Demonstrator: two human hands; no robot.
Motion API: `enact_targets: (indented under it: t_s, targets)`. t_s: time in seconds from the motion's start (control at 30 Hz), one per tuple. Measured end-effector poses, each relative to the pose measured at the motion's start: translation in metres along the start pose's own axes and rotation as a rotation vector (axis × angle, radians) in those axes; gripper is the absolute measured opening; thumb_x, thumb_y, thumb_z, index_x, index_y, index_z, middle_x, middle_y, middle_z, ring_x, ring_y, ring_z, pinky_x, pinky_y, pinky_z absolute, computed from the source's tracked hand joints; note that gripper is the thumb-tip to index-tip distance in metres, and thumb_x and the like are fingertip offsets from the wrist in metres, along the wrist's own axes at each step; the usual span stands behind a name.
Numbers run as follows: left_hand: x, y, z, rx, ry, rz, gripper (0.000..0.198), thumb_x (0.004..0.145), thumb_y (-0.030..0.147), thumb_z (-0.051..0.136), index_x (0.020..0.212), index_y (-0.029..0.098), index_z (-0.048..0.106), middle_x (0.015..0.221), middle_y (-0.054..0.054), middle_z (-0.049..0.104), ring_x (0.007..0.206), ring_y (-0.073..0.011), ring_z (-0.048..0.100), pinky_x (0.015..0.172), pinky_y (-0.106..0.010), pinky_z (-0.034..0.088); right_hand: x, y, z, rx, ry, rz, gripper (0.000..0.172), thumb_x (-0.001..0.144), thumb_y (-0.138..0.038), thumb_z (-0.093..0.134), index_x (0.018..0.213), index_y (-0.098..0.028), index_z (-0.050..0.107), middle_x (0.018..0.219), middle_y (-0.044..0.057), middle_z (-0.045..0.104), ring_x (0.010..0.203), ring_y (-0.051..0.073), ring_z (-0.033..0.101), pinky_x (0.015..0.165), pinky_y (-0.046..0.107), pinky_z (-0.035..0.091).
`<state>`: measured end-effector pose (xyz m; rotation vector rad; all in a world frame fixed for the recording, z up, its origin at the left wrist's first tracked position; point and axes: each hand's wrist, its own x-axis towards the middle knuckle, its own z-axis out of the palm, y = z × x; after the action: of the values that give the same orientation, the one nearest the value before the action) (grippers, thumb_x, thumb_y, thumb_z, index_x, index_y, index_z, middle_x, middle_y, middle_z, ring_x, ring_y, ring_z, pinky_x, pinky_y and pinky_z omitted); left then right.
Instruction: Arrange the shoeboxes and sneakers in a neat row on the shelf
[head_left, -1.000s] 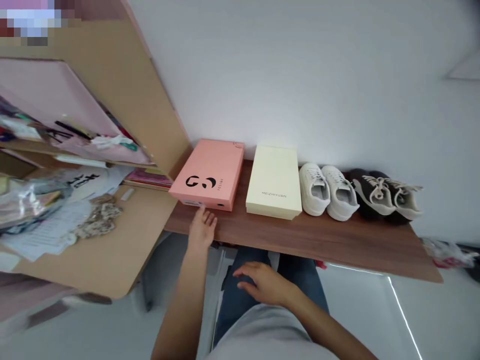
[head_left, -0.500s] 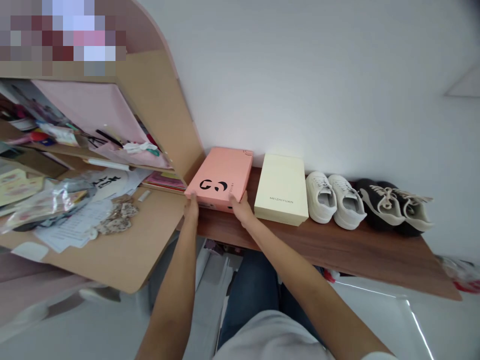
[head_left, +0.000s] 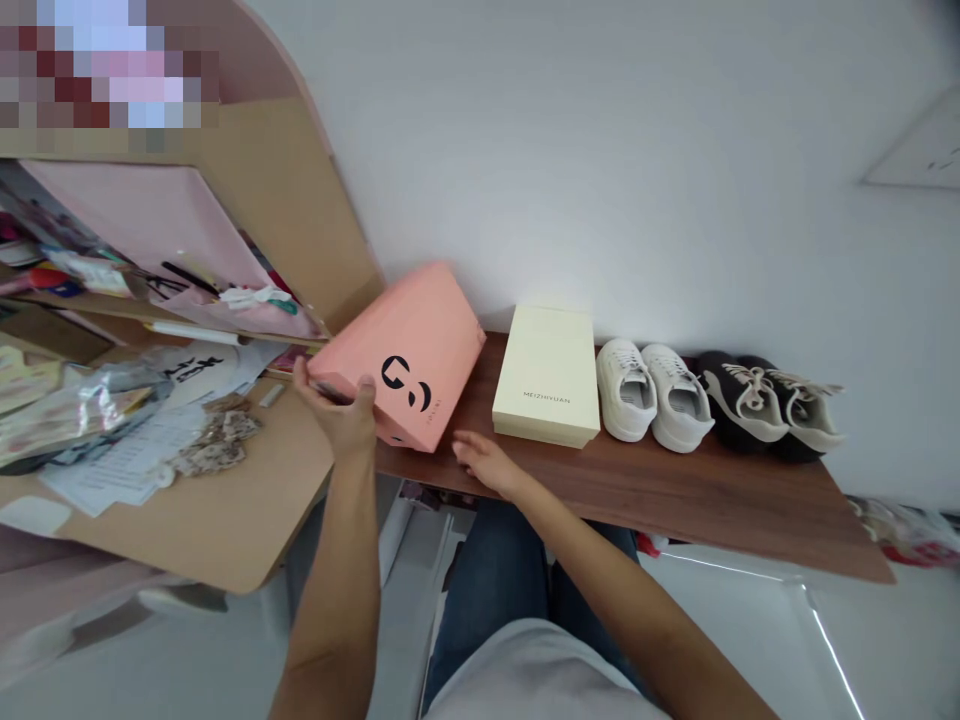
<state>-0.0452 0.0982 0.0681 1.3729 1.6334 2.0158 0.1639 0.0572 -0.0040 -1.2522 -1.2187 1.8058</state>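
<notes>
A pink shoe box (head_left: 427,330) with black lettering is tilted, its left side raised and its lower right edge near the brown wooden shelf (head_left: 645,500). My left hand (head_left: 341,405) grips the raised left end, thumb on the front and fingers underneath. My right hand (head_left: 484,462) is off the box, just right of its lower corner, with the fingers stretched out and nothing in them. To the right lies a cream shoe box (head_left: 551,365) marked MEIZHIYUAN, flat on the shelf.
White sneakers (head_left: 628,395) and black shoes with beige laces (head_left: 742,405) stand farther right on the shelf. At the left is a desk (head_left: 247,525) with papers (head_left: 124,455), plastic bags and a hutch. A wall rises behind the shelf.
The pink shoe box has gone from lying level to tilted, its left end lifted. My right hand has let go of it; my left hand has shifted up and left with the box.
</notes>
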Motion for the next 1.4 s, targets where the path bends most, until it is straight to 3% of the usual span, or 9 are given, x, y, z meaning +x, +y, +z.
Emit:
enact_targets:
  t_s: [0.13, 0.27, 0.5, 0.7, 0.9, 1.03, 1.2, 1.3, 1.4]
  targets:
    - [-0.005, 0.018, -0.008, 0.426, -0.121, 0.333, 0.100, 0.053, 0.038, 0.088, 0.138, 0.020, 0.041, 0.148, -0.018, 0.032, 0.143, -0.0390, 0.028, 0.118, -0.056, 0.024, -0.049, 0.035, -0.021, -0.023, -0.138, 0.105, 0.059, 0.074, -0.067, 0.071, 0.113, -0.022, 0.068, 0.110, 0.008, 0.072, 0.095, 0.023, 0.067, 0.091, 0.042, 0.049]
    - [-0.014, 0.012, 0.003, 0.560, -0.406, 0.501, 0.075, 0.052, 0.036, 0.089, 0.119, 0.024, 0.058, 0.148, -0.017, 0.034, 0.138, -0.0434, 0.033, 0.113, -0.060, 0.025, -0.095, 0.064, -0.045, -0.005, -0.160, 0.194, 0.070, 0.068, -0.075, 0.070, 0.113, -0.021, 0.067, 0.112, 0.010, 0.072, 0.092, 0.021, 0.067, 0.088, 0.040, 0.049]
    - [-0.029, -0.025, 0.030, 0.456, -0.720, 0.439, 0.050, 0.061, 0.045, 0.083, 0.108, 0.032, 0.071, 0.132, -0.013, 0.055, 0.134, -0.0393, 0.041, 0.117, -0.056, 0.020, -0.137, 0.088, -0.075, 0.088, -0.050, 0.338, 0.074, 0.062, -0.080, 0.072, 0.110, -0.024, 0.068, 0.116, 0.011, 0.070, 0.099, 0.024, 0.067, 0.089, 0.041, 0.047]
    - [-0.041, -0.049, 0.032, 0.357, -0.943, 0.336, 0.043, 0.073, 0.039, 0.073, 0.116, 0.038, 0.070, 0.117, -0.011, 0.065, 0.121, -0.0291, 0.055, 0.117, -0.050, 0.027, -0.153, 0.089, -0.078, 0.103, 0.007, 0.317, 0.069, 0.065, -0.078, 0.071, 0.108, -0.024, 0.069, 0.114, 0.010, 0.070, 0.098, 0.024, 0.066, 0.090, 0.042, 0.046]
    - [-0.044, -0.061, 0.045, 0.464, -0.981, 0.536, 0.044, 0.077, 0.028, 0.070, 0.119, 0.041, 0.068, 0.130, -0.009, 0.060, 0.132, -0.0275, 0.048, 0.119, -0.049, 0.023, -0.142, 0.068, -0.075, 0.086, 0.000, 0.238, 0.068, 0.069, -0.077, 0.069, 0.112, -0.023, 0.067, 0.117, 0.011, 0.070, 0.099, 0.024, 0.066, 0.091, 0.042, 0.047]
    - [-0.039, -0.057, 0.050, 0.495, -1.013, 0.560, 0.040, 0.081, 0.028, 0.066, 0.120, 0.039, 0.069, 0.132, -0.010, 0.060, 0.134, -0.0278, 0.047, 0.119, -0.049, 0.021, -0.140, 0.057, -0.074, 0.058, -0.023, 0.198, 0.066, 0.071, -0.075, 0.069, 0.113, -0.023, 0.068, 0.117, 0.011, 0.070, 0.100, 0.024, 0.067, 0.092, 0.043, 0.047]
    - [-0.057, -0.029, 0.042, 0.450, -0.979, 0.562, 0.053, 0.080, 0.033, 0.069, 0.133, 0.033, 0.063, 0.143, -0.011, 0.055, 0.143, -0.0320, 0.039, 0.122, -0.052, 0.016, -0.153, 0.039, -0.108, 0.040, 0.099, 0.076, 0.061, 0.074, -0.072, 0.069, 0.113, -0.025, 0.069, 0.117, 0.012, 0.071, 0.098, 0.027, 0.069, 0.091, 0.046, 0.050]
    - [-0.099, -0.010, 0.050, 0.330, -0.781, 0.383, 0.063, 0.087, 0.042, 0.064, 0.147, 0.025, 0.049, 0.151, -0.016, 0.046, 0.147, -0.0328, 0.033, 0.122, -0.052, 0.020, -0.144, 0.020, -0.138, 0.033, 0.414, -0.102, 0.056, 0.078, -0.067, 0.068, 0.115, -0.026, 0.067, 0.122, 0.011, 0.070, 0.103, 0.028, 0.067, 0.094, 0.048, 0.051]
    - [-0.149, 0.002, 0.076, 0.154, -0.567, -0.005, 0.074, 0.094, 0.054, 0.053, 0.156, 0.022, 0.029, 0.160, -0.017, 0.032, 0.150, -0.0297, 0.028, 0.120, -0.048, 0.027, -0.113, 0.000, -0.154, 0.009, 0.694, -0.271, 0.059, 0.078, -0.065, 0.069, 0.121, -0.024, 0.064, 0.129, 0.011, 0.066, 0.119, 0.029, 0.061, 0.105, 0.048, 0.047]
